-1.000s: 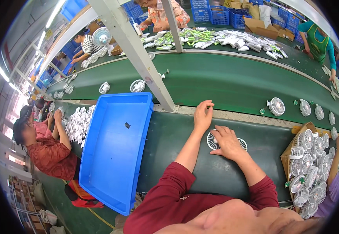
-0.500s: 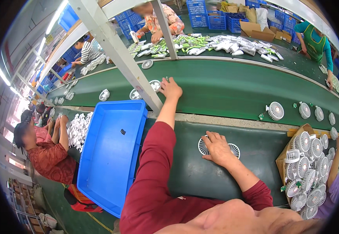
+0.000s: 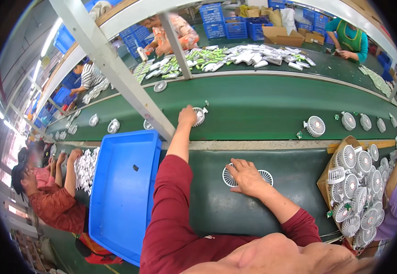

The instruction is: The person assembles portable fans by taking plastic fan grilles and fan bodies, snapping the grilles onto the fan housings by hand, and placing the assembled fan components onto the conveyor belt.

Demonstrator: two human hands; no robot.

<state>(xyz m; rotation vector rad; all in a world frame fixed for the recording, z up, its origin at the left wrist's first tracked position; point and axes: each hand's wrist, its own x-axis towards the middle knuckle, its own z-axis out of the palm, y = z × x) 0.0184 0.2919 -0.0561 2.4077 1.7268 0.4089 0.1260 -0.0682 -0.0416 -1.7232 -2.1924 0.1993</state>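
Note:
My left hand [image 3: 188,116] reaches over the green conveyor belt, its fingers closed on a white fan head [image 3: 200,118]. A small green circuit board [image 3: 206,104] lies just beyond that fan head. On the dark green work surface [image 3: 216,212] nearer to me, my right hand [image 3: 248,179] rests with fingers apart across two round white fan grilles. The left grille [image 3: 228,176] shows beside the fingertips and thumb; the right grille [image 3: 266,177] is partly covered by the back of the hand.
A blue tray [image 3: 99,201] stands at my left, a dark scrap inside. At right, a cardboard box [image 3: 325,179] is heaped with fan heads. More fan heads [image 3: 316,126] ride the belt [image 3: 253,102]. A white post [image 3: 112,64] rises near my left arm. Several co-workers sit around.
My left hand has gone from spread fingers near the belt's fan heads to closed fingers on one. My right hand stays over the grilles. The view has shifted slightly.

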